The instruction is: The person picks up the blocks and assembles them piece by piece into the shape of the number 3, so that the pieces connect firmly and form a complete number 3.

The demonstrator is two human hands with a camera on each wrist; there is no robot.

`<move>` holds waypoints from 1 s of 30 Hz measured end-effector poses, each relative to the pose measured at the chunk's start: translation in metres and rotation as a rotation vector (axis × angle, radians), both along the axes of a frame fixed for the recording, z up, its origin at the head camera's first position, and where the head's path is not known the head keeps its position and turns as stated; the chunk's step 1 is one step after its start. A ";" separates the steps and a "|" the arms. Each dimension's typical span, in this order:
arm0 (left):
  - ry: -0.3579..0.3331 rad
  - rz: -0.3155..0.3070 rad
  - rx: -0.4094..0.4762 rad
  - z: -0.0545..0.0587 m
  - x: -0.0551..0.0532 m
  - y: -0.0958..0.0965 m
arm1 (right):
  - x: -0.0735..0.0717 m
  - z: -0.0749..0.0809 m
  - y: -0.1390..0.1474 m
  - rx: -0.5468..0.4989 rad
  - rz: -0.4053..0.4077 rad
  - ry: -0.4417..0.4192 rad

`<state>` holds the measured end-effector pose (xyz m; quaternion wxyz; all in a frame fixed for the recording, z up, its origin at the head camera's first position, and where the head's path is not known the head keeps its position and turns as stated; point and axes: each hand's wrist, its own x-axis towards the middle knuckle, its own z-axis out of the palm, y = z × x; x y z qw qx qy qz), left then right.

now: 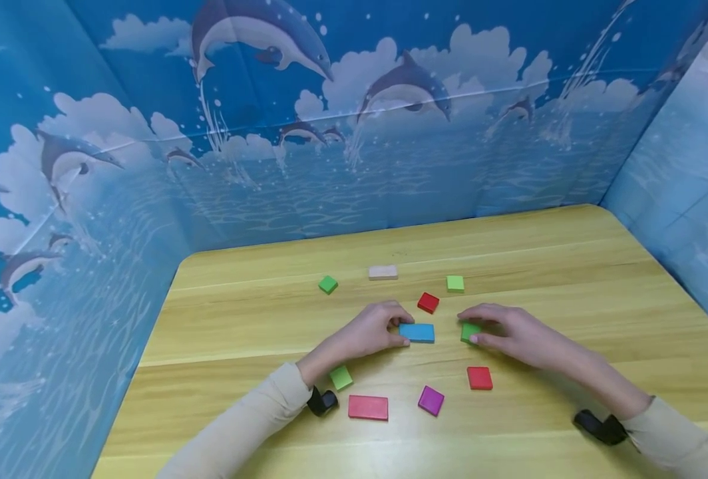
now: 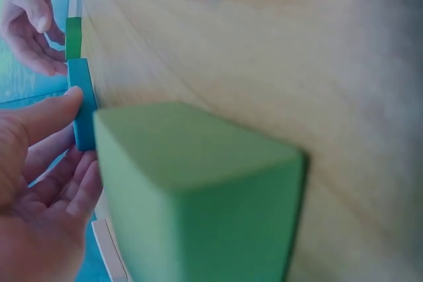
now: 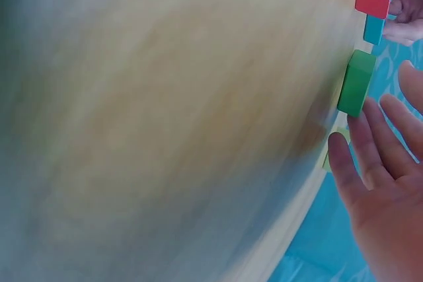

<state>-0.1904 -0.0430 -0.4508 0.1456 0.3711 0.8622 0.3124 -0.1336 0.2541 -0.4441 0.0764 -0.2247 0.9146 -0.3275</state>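
Blue rectangular block (image 1: 418,333), pinched at one end by fingers of the left hand (image 1: 374,326), best held level, with right hand (image 1: 512,332) fingers loosely parted around the ungripped green square block (image 1: 468,330).

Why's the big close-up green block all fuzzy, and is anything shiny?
Left wrist view: the big green block is soft, probably from being so close; head view: the blue block looks crisper, and the table shines palely near the bottom; right wrist view: the table blurs, darkening at far left.

Wood-grain table (image 1: 222,319), scattered flat blocks (image 1: 416,333) (one purple (image 1: 431,401)).
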 end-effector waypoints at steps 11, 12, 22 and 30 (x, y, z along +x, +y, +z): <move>-0.008 0.010 -0.001 0.003 0.002 -0.004 | -0.001 0.001 -0.001 0.012 -0.018 -0.013; -0.012 0.015 0.004 0.002 0.002 -0.006 | -0.001 0.001 -0.001 0.015 -0.024 -0.018; -0.062 0.078 0.033 0.003 0.002 -0.021 | 0.000 0.002 -0.001 -0.002 -0.013 -0.024; -0.085 0.116 0.043 0.001 0.003 -0.035 | -0.002 0.000 0.001 0.015 -0.019 -0.032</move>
